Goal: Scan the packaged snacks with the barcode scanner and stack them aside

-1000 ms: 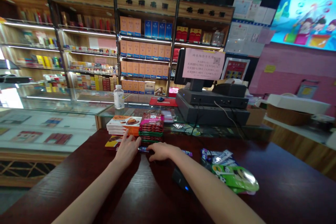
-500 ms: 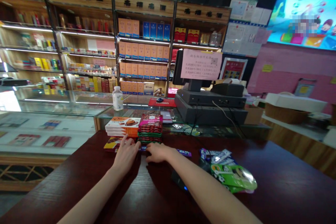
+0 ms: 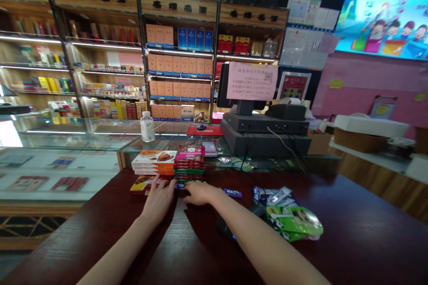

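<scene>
My left hand (image 3: 158, 200) rests at the front of the pile with its fingers spread. Its fingertips are by a yellow-and-brown box (image 3: 138, 185), on which white-and-orange boxes (image 3: 153, 157) are stacked. Beside these stands a stack of red and green packets (image 3: 189, 155). At the foot of that stack my right hand (image 3: 200, 193) lies low, thumb apart from the fingers, touching or very near thin purple-wrapped bars. The right fingertips are partly hidden. One purple bar (image 3: 232, 193) shows past my right wrist.
On the dark wooden table (image 3: 361, 231), green pouches (image 3: 294, 222) and purple-blue packets (image 3: 279, 197) lie to the right. A black device (image 3: 226, 227) is partly under my right forearm. Behind are a bottle (image 3: 147, 127), a cash register (image 3: 264, 136) and a glass counter (image 3: 129, 144).
The whole view has shifted slightly. Both hands stay at the front of the pile, with the fingers little changed. The stacks look the same.
</scene>
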{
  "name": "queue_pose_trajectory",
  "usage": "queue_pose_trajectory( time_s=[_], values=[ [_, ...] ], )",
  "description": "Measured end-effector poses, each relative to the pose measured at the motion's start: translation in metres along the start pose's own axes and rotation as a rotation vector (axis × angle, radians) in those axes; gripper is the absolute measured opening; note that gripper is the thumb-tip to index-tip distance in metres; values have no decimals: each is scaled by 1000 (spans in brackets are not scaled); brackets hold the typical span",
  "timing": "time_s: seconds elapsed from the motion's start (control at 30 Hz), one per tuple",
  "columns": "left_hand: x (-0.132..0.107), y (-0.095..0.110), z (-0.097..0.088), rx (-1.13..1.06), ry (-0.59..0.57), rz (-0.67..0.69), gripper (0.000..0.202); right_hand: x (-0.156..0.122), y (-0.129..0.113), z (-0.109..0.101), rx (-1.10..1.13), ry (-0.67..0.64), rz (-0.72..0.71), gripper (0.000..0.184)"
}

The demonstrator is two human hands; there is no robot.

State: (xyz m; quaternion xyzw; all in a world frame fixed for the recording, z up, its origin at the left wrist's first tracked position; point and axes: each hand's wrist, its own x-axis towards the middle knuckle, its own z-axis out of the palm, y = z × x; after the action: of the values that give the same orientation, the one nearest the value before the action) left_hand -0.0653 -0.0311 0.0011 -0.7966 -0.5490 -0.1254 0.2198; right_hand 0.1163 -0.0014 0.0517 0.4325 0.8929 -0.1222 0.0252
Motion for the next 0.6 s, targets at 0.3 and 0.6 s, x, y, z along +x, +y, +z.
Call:
queue_pose_trajectory(
  time_s=[0.3,0.6],
  values=[
    [3,11,-14,-19,50,5,43,-29,28,-6,46,46,29,31],
    [18,42,-19,-94,52,94,42,-70,67,-7,90,102,113,45]
  ],
)
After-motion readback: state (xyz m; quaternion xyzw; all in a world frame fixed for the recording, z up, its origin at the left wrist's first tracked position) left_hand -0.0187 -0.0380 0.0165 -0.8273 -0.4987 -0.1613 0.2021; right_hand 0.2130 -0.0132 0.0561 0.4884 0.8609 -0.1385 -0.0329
